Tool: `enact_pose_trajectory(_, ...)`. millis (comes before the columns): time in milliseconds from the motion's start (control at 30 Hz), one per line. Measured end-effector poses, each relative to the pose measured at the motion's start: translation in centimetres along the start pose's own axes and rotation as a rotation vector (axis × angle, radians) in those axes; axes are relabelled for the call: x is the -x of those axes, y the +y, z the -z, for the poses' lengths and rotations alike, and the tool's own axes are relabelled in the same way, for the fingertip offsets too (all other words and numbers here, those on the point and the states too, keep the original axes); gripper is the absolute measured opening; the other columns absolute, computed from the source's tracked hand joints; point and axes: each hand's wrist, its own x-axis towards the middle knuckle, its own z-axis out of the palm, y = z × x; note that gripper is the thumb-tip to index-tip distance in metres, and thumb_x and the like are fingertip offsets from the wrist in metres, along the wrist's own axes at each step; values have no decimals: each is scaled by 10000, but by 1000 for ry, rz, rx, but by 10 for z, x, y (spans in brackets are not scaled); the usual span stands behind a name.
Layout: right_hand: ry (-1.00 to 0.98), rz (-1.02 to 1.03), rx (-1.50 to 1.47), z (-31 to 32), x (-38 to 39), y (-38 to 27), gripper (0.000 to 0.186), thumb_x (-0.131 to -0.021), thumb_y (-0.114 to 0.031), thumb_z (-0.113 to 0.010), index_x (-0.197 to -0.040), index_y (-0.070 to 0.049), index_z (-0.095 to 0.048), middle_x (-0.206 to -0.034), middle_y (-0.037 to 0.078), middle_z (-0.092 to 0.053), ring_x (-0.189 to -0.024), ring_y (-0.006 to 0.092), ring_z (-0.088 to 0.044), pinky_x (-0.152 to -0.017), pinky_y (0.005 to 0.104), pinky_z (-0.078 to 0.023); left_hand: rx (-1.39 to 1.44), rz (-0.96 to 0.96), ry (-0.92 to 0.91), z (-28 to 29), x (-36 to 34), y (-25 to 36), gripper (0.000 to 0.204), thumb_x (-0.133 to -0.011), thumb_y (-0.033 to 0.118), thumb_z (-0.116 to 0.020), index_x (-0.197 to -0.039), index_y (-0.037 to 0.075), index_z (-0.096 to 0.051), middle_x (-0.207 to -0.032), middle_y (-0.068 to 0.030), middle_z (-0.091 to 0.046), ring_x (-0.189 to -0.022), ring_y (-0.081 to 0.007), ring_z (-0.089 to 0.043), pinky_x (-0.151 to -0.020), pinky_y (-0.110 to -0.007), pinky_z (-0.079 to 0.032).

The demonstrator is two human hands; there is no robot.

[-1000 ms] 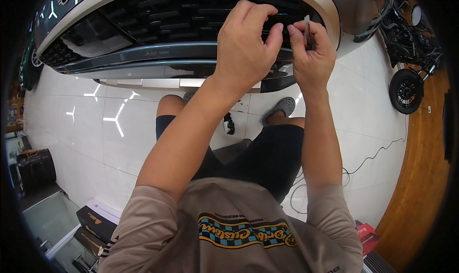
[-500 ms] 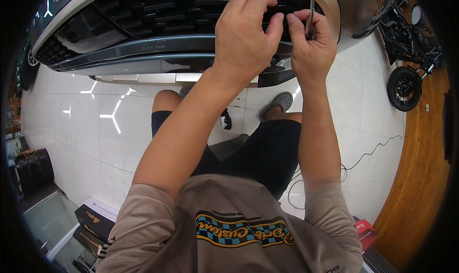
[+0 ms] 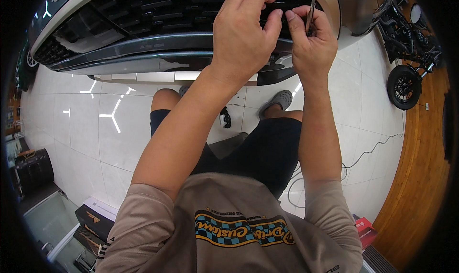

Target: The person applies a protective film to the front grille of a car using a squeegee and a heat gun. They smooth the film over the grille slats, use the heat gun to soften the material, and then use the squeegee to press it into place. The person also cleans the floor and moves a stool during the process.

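A car's black front grille (image 3: 162,15), edged by a pale trim band, fills the top of the view. My left hand (image 3: 244,36) is at the grille, fingers curled and thumb raised toward them; whatever they grip is hidden. Just to its right, my right hand (image 3: 311,43) is closed on a thin, flat tool (image 3: 311,12), held upright near the grille's right end. The two thumbs point toward each other with a small gap between them.
A glossy bumper strip (image 3: 134,48) runs under the grille. At right stands a black motorcycle (image 3: 404,84) beside a wooden floor strip (image 3: 399,177), with a loose cable (image 3: 363,160) on the tiles. Boxes (image 3: 95,215) and a black drum (image 3: 33,165) sit at left.
The whole view has shifted, with grille and hands higher in the picture. My right hand's tool shows more of its length. Both hands stay at the same part of the grille.
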Motion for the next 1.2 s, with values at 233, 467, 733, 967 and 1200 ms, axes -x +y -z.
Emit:
enact_pose_trajectory(233,-41,10,-20,4,-2,0,115,-850,-98,-723,-928,-23,-683,-765,22,-657,-642,95,-548,-605,254,-448,5,12,-4,0,1,0,190,-804,124,-745,-958,26,-692,-851,-85,-638,-736,-180,-641,-662,-283,-525)
enact_pose_trajectory(467,-39,-5,-19,3,-1,-3,111,-872,-86,-728,-949,-22,-681,-782,-36,-602,-683,44,-495,-625,194,-403,-5,23,0,-1,0,0,184,-803,124,-745,-954,30,-694,-842,-77,-637,-731,-175,-638,-662,-282,-524)
enact_pose_trajectory(733,-7,24,26,3,-1,-1,132,-853,-101,-738,-937,-24,-672,-774,4,-632,-665,78,-536,-610,227,-429,-21,29,5,-2,-1,2,180,-803,134,-734,-937,25,-684,-823,-85,-631,-711,-186,-631,-653,-292,-518)
enact_pose_trajectory(967,47,-68,-47,-3,-1,-8,171,-826,-120,-749,-908,-8,-648,-761,45,-674,-635,94,-580,-604,247,-470,-9,69,31,-1,-14,13,117,-771,26,-679,-827,1,-579,-770,-146,-557,-703,-324,-582,-628,-400,-475)
enact_pose_trajectory(1200,153,-54,-60,-12,2,-5,189,-835,-114,-738,-925,0,-618,-762,55,-666,-637,98,-585,-619,264,-487,-94,86,-14,-4,-8,12,174,-794,125,-721,-885,-3,-646,-814,-104,-618,-669,-212,-599,-627,-324,-499)
